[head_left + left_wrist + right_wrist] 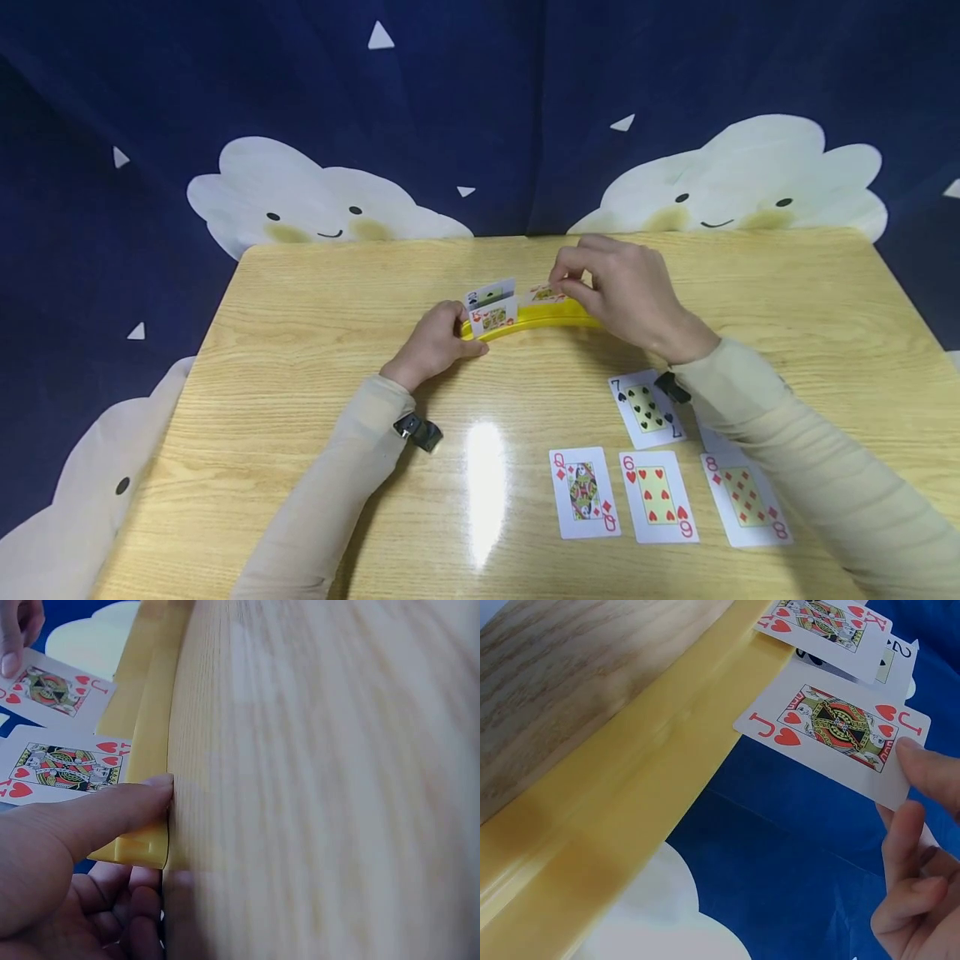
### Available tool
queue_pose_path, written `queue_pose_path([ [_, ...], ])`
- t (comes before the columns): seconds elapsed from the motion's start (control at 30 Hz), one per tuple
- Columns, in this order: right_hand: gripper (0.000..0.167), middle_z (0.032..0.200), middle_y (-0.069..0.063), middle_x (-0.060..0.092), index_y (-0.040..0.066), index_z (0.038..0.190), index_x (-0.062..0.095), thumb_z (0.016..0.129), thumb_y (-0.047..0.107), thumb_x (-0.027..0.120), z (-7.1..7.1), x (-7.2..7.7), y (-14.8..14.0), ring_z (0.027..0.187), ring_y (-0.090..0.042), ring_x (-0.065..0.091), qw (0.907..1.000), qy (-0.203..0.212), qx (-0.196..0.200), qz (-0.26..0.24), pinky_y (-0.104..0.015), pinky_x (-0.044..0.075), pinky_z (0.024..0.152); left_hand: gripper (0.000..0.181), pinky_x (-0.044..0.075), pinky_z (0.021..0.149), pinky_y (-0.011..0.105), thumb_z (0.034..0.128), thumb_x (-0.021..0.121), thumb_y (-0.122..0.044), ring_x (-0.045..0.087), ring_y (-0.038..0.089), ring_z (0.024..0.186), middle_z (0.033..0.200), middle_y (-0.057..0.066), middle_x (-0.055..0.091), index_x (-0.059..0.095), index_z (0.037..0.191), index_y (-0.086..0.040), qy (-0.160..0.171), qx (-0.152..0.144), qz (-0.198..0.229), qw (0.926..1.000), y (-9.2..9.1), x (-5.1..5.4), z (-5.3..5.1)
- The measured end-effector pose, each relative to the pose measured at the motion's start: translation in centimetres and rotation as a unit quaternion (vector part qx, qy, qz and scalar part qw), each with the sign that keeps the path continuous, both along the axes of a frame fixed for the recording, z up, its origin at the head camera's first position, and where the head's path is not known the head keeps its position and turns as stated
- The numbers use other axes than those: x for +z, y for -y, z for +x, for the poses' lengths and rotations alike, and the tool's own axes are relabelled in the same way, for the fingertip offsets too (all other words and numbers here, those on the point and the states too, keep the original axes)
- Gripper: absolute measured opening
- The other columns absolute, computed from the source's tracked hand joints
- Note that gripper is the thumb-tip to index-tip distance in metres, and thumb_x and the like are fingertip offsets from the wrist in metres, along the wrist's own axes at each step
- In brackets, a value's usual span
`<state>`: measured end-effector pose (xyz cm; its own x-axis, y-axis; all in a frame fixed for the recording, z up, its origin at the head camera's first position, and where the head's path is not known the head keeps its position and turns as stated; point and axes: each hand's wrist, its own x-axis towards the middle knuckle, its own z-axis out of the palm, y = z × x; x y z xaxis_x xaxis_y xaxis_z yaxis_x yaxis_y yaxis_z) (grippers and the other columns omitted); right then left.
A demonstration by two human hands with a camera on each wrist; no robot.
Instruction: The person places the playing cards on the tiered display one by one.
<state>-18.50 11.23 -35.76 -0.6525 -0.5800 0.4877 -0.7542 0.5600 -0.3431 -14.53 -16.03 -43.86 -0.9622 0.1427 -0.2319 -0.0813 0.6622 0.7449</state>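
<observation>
Yellow card holder point(555, 315) toward the far edge of the worktop point(322, 300), gripped at its left end between thumb and fingers of the left hand point(435, 343). Jack of hearts point(840, 731) pinched by its upper edge in the right hand point(626, 287), lower edge close to the holder (whether seated in a groove, cannot tell). King of hearts point(493, 317) upright near the holder's left end, black two point(491, 293) just behind.

Held only at the top, so likely to bend or slip past the rail if released off-line. Could also knock the king and two if swung left. If pressed hard on the right, might skew the holder, apparently steadied at one end only.

Nearer the worktop's right side: seven of spades point(647, 410), queen of diamonds point(585, 493), six of hearts point(658, 497), eight of diamonds point(746, 500), another card point(720, 440) half hidden. Liable to be dragged askew by the right sleeve point(795, 442) (or the black wrist unit point(672, 387), right by the seven) with a low pull back.
</observation>
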Motion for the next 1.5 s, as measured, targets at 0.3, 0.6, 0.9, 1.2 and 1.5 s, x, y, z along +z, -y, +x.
queue_pose_path([
  [0.3,0.016,0.084,-0.001,0.071,0.018,0.09,0.078,0.095,0.003,0.084,0.1,0.4,0.1,0.064,-0.018,0.056,1.0,-0.006,0.003,0.001,-0.037,0.039,0.054,0.037,0.047,0.084,0.034,0.0924,0.089,-0.012,0.056,0.027,0.101,0.115,0.016,0.058,0.061,0.112,0.003,0.001,-0.005,0.003,1.0,0.0,-0.1,0.0],
  [0.6,0.015,0.086,-0.002,0.072,0.016,0.091,0.077,0.095,0.004,0.084,-0.1,1.0,0.4,0.067,-0.021,0.059,0.9999,-0.005,-0.001,0.011,-0.039,0.041,0.057,0.037,0.046,0.083,0.034,0.0933,0.088,-0.012,0.055,0.027,0.101,0.113,0.015,0.057,0.06,0.112,0.003,0.002,-0.003,0.003,1.0,0.0,0.0,-0.1],
  [0.9,0.013,0.089,-0.004,0.072,0.017,0.094,0.075,0.096,0.008,0.085,-0.2,0.3,0.6,0.071,-0.026,0.067,0.9988,0.016,-0.005,0.047,-0.042,0.045,0.056,0.036,0.045,0.082,0.033,0.0935,0.088,-0.011,0.054,0.027,0.1,0.112,0.015,0.057,0.06,0.11,0.004,0.0,-0.01,0.001,0.9999,0.1,0.2,-0.1],
  [1.2,0.007,0.091,-0.007,0.073,0.014,0.099,0.078,0.097,0.012,0.084,-0.3,0.4,1.1,0.074,-0.027,0.065,0.9962,0.05,-0.028,0.065,-0.042,0.046,0.06,0.034,0.044,0.082,0.033,0.0929,0.088,-0.009,0.054,0.027,0.099,0.111,0.015,0.056,0.06,0.108,0.003,-0.002,-0.005,0.011,0.9999,0.0,0.2,0.1],
  [1.5,0.006,0.092,-0.005,0.072,0.014,0.101,0.08,0.098,0.016,0.084,-0.5,0.3,1.2,0.072,-0.027,0.062,0.9951,0.059,-0.048,0.063,-0.042,0.045,0.06,0.033,0.043,0.081,0.033,0.0927,0.088,-0.009,0.053,0.027,0.098,0.108,0.014,0.055,0.059,0.105,0.002,-0.004,-0.002,0.016,0.9999,0.1,0.2,0.2],
])
